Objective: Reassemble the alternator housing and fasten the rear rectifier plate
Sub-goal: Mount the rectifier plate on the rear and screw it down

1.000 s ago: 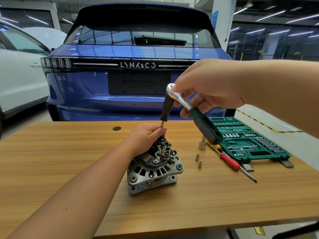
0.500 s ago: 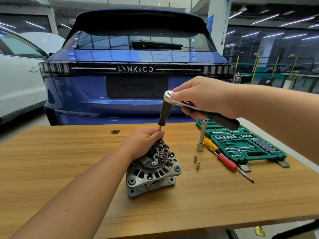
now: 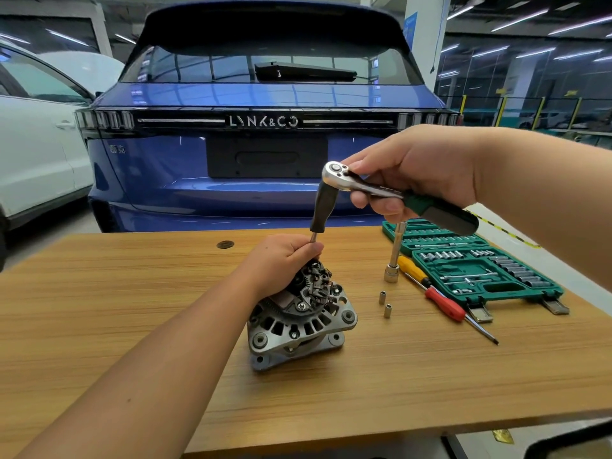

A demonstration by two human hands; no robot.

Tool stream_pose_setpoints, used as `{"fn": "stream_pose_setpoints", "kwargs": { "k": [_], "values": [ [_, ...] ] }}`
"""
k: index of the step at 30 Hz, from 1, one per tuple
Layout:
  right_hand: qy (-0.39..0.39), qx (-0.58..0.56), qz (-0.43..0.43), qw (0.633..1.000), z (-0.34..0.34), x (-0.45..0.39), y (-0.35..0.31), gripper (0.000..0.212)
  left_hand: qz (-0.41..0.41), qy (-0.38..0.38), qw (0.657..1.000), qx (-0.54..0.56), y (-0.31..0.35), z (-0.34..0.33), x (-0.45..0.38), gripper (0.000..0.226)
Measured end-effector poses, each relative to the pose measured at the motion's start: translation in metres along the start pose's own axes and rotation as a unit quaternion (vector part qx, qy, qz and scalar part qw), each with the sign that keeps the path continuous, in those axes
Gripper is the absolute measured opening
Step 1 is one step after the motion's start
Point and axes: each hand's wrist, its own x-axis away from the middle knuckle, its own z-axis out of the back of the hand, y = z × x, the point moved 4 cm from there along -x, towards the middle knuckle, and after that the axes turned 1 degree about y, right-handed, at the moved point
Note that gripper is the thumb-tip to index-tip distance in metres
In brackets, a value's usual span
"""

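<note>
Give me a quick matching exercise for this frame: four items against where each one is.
Things:
1. Chrome ratchet wrench with green-black handle
2. Grey metal alternator
3. Red-handled screwdriver
4. Open green plastic socket case

Places:
A. Flat on the wooden table, beside the case
B. Far right of the table
C. Gripped in the right hand
D. Under the left hand

Pairs: 1-C, 2-D, 3-A, 4-B

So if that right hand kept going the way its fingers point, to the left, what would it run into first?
Probably nothing on the table. The right hand grips the ratchet well above the alternator and the left hand; leftward looks like open air, though depth is hard to judge.
</note>
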Motion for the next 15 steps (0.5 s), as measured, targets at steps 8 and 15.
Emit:
{"fn": "stream_pose_setpoints", "kwargs": {
  "k": [8, 15],
  "values": [
    [0.019, -0.055, 0.006, 0.998, -0.01, -0.003, -0.003, 0.03, 0.015, 0.004, 1.0, 0.006, 0.0, 0.001, 0.0, 0.037],
    [0.104, -0.002, 0.077, 0.992, -0.021, -0.001, 0.001, 0.031, 0.014, 0.003, 1.0, -0.002, 0.003, 0.001, 0.0, 0.036]
  ]
}}
